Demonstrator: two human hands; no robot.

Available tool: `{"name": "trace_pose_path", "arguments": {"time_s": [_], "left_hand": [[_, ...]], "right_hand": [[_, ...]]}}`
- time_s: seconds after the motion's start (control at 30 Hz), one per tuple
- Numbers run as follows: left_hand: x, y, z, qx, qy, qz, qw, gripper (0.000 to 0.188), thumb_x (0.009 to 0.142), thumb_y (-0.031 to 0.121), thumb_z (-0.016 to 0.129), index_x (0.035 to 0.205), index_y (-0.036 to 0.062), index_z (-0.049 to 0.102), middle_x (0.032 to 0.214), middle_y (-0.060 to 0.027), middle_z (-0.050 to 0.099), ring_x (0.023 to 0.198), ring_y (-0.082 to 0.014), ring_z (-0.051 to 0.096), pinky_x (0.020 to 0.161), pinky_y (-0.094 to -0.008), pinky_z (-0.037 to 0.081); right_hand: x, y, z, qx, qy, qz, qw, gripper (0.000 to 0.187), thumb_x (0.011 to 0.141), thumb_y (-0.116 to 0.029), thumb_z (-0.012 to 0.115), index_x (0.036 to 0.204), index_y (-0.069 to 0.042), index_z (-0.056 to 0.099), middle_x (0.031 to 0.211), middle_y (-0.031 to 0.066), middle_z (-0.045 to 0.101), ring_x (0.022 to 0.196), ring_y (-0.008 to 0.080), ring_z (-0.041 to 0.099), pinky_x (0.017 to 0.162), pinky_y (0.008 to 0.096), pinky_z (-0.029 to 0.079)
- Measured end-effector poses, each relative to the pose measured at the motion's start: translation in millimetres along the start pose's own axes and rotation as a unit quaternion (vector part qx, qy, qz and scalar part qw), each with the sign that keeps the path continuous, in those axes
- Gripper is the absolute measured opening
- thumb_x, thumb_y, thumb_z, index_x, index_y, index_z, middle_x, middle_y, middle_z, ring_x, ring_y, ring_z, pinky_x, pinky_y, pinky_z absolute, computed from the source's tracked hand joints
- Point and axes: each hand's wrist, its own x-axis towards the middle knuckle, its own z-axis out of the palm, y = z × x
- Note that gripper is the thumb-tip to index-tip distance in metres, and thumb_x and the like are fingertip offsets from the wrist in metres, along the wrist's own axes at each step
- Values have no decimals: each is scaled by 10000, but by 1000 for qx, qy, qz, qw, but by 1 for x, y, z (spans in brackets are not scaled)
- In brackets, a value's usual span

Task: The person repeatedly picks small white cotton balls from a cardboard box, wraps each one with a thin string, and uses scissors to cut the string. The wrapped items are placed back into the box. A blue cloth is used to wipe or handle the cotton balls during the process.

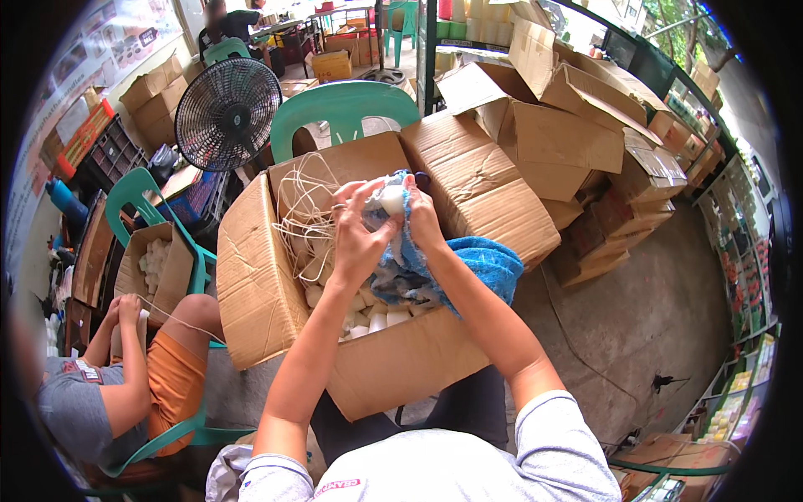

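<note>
I am holding a short white piece [391, 199] above an open cardboard box [410, 360], near the middle of its opening. My left hand [360, 227] is grasping the piece, thumb and fingers closing about its left side. My right hand [424, 222] is clutching a blue cloth [483, 266] and pressing a fold of it against the piece's right side. The rest of the cloth is hanging below the hands and spreading beyond my right forearm, over the near right part of the box.

More white pieces [378, 321] are lying loose inside the box. Loops of white cord [303, 205] are rising along its left side; whether any strand is joining the held piece, I cannot tell.

I am judging the step in hand to be wiping the piece's surface. The next move, in my assessment, is calling for a steady left grip while the right hand is working the cloth round to the uncovered face, with light pressure. A loose fold could be snagging the cord, so I am recommending that the cloth be kept gathered.
</note>
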Motion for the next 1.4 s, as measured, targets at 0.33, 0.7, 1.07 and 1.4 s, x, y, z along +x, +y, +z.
{"name": "trace_pose_path", "arguments": {"time_s": [0.33,0.7,1.07,1.4], "left_hand": [[7,0,-16,2,-149,76,986,448,716,29,758,1142,115,648,1172,-13,643,1166,-251,497,1017,-395,415],[1,-3,-18,54,-87,-77,992,458,710,29,797,1132,44,619,999,-89,658,869,-161,626,791,-305,508],[9,-11,-24,-416,-19,-161,895,381,921,238,639,1196,-17,572,1063,-114,655,877,-150,639,832,-309,536],[13,-25,-46,-653,-39,-246,715,472,1003,316,468,1266,-76,464,1110,-187,598,926,-256,649,854,-363,563]], "right_hand": [[2,17,-36,-49,-151,82,984,214,930,-117,503,1057,3,628,953,50,638,785,101,594,672,264,503],[-16,-9,10,-359,23,-65,931,476,1017,-365,374,973,41,617,877,260,657,857,421,631,726,464,479],[6,2,-16,-52,-73,54,995,381,1016,-340,466,1004,2,634,891,10,622,828,86,526,751,270,449],[-12,-32,11,-347,-23,-233,908,137,895,8,567,981,-16,670,902,122,631,830,249,591,744,380,494]]}}
